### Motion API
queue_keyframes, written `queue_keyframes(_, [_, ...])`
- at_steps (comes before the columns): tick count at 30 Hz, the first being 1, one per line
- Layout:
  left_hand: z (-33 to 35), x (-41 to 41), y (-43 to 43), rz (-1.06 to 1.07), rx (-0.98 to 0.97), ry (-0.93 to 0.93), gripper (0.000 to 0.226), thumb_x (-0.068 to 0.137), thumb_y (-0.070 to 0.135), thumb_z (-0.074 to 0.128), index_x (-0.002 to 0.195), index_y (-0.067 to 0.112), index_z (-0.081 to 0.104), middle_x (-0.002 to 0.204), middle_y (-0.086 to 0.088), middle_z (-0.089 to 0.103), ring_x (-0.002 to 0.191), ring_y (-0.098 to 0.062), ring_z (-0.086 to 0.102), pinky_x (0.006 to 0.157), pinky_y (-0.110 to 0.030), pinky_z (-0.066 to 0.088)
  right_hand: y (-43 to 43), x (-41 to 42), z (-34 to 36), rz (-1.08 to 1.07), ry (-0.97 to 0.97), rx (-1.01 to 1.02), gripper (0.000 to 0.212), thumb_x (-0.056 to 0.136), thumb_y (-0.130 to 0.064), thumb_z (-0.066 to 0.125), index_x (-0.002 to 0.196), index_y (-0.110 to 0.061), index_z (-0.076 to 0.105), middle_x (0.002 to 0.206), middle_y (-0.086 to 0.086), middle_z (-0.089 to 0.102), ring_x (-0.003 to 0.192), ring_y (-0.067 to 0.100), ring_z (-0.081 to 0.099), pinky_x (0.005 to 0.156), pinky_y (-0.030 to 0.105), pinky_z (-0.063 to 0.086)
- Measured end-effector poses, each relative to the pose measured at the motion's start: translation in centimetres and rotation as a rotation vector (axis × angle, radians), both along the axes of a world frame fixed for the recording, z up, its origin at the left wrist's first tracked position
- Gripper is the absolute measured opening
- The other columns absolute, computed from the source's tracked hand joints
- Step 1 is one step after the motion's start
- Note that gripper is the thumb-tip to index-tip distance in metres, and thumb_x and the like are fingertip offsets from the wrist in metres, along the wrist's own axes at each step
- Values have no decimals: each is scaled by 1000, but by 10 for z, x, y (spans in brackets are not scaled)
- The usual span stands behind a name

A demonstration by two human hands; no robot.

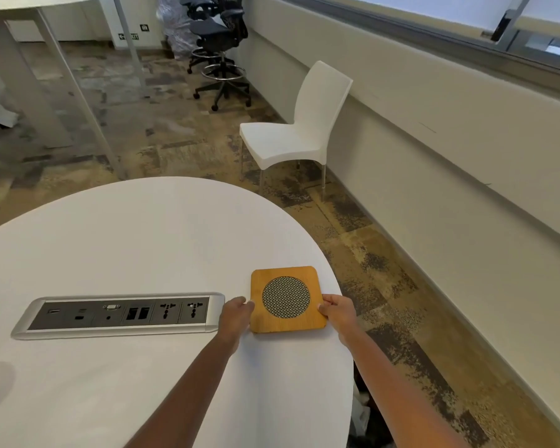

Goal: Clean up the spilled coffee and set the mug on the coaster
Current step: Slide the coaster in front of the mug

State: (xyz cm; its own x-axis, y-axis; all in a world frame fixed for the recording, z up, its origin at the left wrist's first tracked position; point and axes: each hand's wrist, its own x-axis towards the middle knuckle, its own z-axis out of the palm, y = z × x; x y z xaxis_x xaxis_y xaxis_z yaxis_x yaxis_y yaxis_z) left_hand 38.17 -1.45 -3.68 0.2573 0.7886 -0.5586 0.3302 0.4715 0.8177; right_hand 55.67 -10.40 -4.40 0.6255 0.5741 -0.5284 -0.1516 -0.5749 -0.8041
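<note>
A square wooden coaster [286, 299] with a round metal mesh centre lies flat on the white table [143, 240], close to its right edge. My left hand [235, 316] grips the coaster's left edge. My right hand [338, 310] pinches its right edge, thumb on top. No mug and no spilled coffee show in this view.
A recessed power and data socket panel [118, 315] sits in the table left of the coaster. A white chair [301, 130] stands beyond the table by the wall. Black office chairs [219, 43] and another table [29, 59] stand farther back.
</note>
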Motion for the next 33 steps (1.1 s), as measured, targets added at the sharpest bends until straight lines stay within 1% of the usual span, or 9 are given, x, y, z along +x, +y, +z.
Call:
queue_keyframes(3, [1, -8, -7, 54, -43, -62, 26, 92, 7, 45, 66, 11, 45, 72, -10, 45, 66, -21, 44, 63, -28, 40, -8, -3, 5, 2, 25, 53, 35, 87, 13, 50, 121, 11, 55, 113, 25, 64, 94, 23, 56, 92, 39, 48])
queue_keyframes(8, [2, -28, -22, 107, -41, -100, 29, 91, -2, 42, 66, 8, 54, 68, -6, 52, 60, -15, 49, 55, -20, 45, -19, -17, 18, 41, 37, 109, 34, 86, 14, 50, 119, 8, 56, 95, 14, 63, 87, 21, 56, 72, 25, 51])
queue_keyframes(12, [10, -48, -35, 224, 0, -66, 27, 88, -11, 38, 80, -1, 61, 71, -7, 57, 58, -19, 51, 57, -26, 43, -23, -35, 25, 124, 2, 98, 33, 85, 11, 54, 117, 6, 58, 92, 12, 63, 92, 24, 57, 94, 39, 49])
queue_keyframes(14, [12, -62, -40, 265, 17, -50, 25, 87, -12, 39, 88, -5, 63, 69, -7, 58, 58, -19, 52, 57, -27, 43, -25, -47, 28, 176, -13, 92, 31, 84, 11, 54, 115, 6, 60, 82, 6, 62, 92, 24, 57, 97, 40, 48])
queue_keyframes(16, [14, -78, -44, 292, 34, -31, 24, 86, -12, 42, 84, -6, 65, 70, -7, 59, 58, -20, 52, 56, -26, 44, -25, -61, 32, 225, -14, 98, 30, 84, 11, 54, 113, 6, 61, 77, 2, 62, 90, 23, 58, 93, 38, 48])
queue_keyframes(21, [17, -118, -43, 368, 94, 37, 23, 83, -11, 46, 95, -10, 66, 78, -11, 62, 77, -30, 53, 60, -29, 46, -18, -102, 39, 321, -75, 96, 29, 82, 7, 59, 111, 4, 61, 86, 7, 61, 90, 22, 58, 96, 41, 50])
queue_keyframes(24, [14, -145, -37, 397, 142, 112, 26, 83, -12, 44, 97, -10, 66, 95, -20, 66, 88, -36, 58, 83, -43, 51, -11, -130, 38, 366, -84, 88, 29, 82, 6, 59, 110, 3, 60, 92, 11, 61, 90, 22, 58, 97, 44, 50])
queue_keyframes(26, [13, -163, -34, 410, 167, 164, 28, 84, -12, 43, 98, -9, 66, 103, -23, 67, 97, -41, 59, 91, -49, 50, -8, -149, 35, 385, -79, 67, 30, 82, 6, 59, 111, 3, 60, 94, 11, 62, 90, 21, 58, 96, 43, 50])
queue_keyframes(33, [9, -234, -26, 335, 232, 329, 28, 86, -6, 42, 99, -6, 67, 106, -23, 68, 97, -38, 59, 80, -37, 45, -2, -231, 22, 358, -82, 5, 31, 82, 5, 60, 112, 3, 58, 102, 17, 64, 95, 24, 60, 94, 37, 50])
